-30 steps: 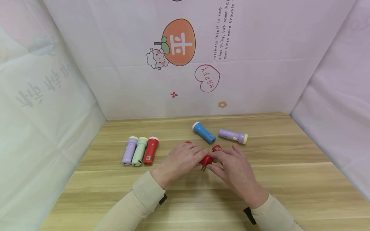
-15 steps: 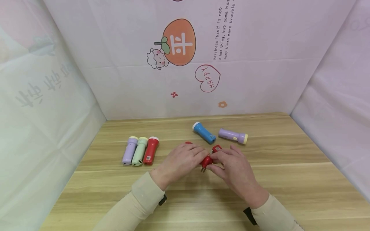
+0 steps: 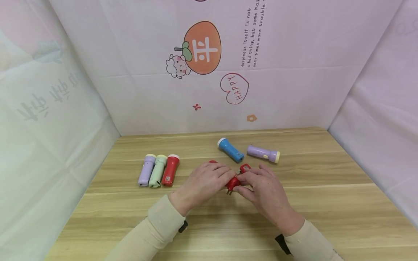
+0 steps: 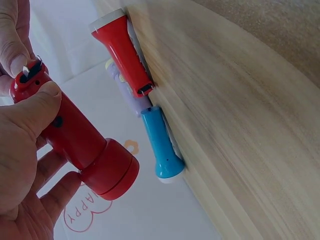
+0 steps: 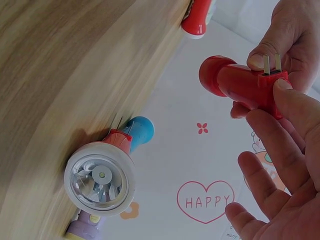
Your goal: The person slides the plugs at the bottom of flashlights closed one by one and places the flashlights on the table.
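Note:
Over the middle of the table, both hands hold one red flashlight [image 3: 232, 183]. Its fold-out plug prongs [image 5: 272, 63] stick out at the tail end. My left hand [image 3: 207, 181] grips the barrel, with the thumb lying along it in the left wrist view and covering part of the red body [image 4: 82, 132]. At the tail, my right hand [image 3: 266, 194] pinches the end beside the prongs between thumb and forefinger; its other fingers are spread apart. A second red flashlight [image 4: 125, 55], also with prongs out, lies on the table behind my right hand.
To the left lie a purple flashlight [image 3: 147, 170], a pale green one [image 3: 158, 171] and a red one [image 3: 171, 170], side by side. A blue flashlight [image 3: 230, 149] and another purple one [image 3: 261, 152] lie toward the back. White printed cloth [image 3: 147, 98] walls the table.
The hands and the red flashlight between them stay nearly in place, with only slight shifts of the fingers. The other flashlights have not moved.

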`<state>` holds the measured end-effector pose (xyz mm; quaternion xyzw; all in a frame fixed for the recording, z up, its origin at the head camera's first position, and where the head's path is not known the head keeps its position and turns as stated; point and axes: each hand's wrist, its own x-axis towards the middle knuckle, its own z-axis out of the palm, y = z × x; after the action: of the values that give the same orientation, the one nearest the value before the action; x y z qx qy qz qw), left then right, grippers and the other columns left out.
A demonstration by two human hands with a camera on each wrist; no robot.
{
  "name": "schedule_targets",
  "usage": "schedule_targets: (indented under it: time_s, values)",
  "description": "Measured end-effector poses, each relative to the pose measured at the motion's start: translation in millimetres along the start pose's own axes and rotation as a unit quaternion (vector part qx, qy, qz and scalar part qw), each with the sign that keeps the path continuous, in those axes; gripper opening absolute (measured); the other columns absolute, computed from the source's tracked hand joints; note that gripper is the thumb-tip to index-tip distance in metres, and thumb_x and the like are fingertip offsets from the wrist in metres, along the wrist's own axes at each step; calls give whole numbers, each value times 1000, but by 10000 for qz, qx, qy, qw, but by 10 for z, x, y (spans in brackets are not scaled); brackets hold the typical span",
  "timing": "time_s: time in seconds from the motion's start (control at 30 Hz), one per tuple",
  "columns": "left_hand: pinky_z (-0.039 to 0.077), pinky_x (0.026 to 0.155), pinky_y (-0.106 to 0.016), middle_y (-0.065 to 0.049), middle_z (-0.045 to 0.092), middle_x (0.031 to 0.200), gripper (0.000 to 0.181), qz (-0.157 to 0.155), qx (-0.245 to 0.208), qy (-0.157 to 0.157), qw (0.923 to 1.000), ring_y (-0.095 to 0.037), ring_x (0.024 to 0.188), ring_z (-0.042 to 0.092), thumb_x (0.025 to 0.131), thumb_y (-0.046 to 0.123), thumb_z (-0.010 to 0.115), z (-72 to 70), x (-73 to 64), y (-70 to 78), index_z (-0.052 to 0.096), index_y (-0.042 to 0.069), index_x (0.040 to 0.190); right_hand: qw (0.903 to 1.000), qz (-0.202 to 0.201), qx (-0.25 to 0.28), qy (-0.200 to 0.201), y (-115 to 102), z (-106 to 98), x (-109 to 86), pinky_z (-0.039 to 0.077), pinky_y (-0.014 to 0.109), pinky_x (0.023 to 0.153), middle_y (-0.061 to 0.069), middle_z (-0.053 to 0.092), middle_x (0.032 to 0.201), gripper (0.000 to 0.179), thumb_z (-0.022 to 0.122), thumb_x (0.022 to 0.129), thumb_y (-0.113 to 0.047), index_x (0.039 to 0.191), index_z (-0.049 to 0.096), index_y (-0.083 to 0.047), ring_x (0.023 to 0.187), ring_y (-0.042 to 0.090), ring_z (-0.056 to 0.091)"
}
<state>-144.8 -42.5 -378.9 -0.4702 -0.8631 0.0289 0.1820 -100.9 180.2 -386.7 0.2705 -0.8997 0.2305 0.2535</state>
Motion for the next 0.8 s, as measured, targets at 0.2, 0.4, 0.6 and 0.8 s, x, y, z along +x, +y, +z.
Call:
schedule_targets:
  time_s: [0.2, 0.4, 0.6, 0.8]
  values:
    - [48, 113, -35, 6, 66, 141, 43, 18, 40, -17, 10000, -16, 132, 61, 101, 26, 71, -2, -4, 2, 60, 20, 142, 10000, 23, -3, -49, -1, -3, 2, 45, 61, 112, -5, 81, 89, 31, 97, 71, -21, 96, 81, -14, 99, 22, 73]
    - [48, 114, -35, 6, 66, 142, 44, 30, 81, -50, 10000, -16, 133, 60, 101, 27, 70, -3, -11, 3, 59, 20, 143, 10000, -35, -60, -16, 2, -1, 2, 46, 60, 111, -4, 81, 90, 31, 97, 71, -23, 96, 81, -15, 97, 21, 75]
    - [47, 115, -36, 5, 65, 143, 45, 37, 103, -68, 9999, -16, 134, 60, 101, 25, 70, -11, -21, 5, 58, 20, 145, 9999, -148, -52, 68, 4, -4, 3, 49, 62, 108, -5, 80, 91, 29, 96, 71, -21, 96, 81, -15, 93, 20, 75]
    - [47, 115, -36, 5, 65, 143, 46, 68, 81, -56, 9999, -17, 134, 61, 101, 24, 70, -16, -32, 5, 58, 19, 145, 10000, -87, -17, -32, -1, -9, 7, 48, 61, 109, -5, 80, 92, 27, 95, 73, -21, 95, 81, -16, 92, 18, 76]
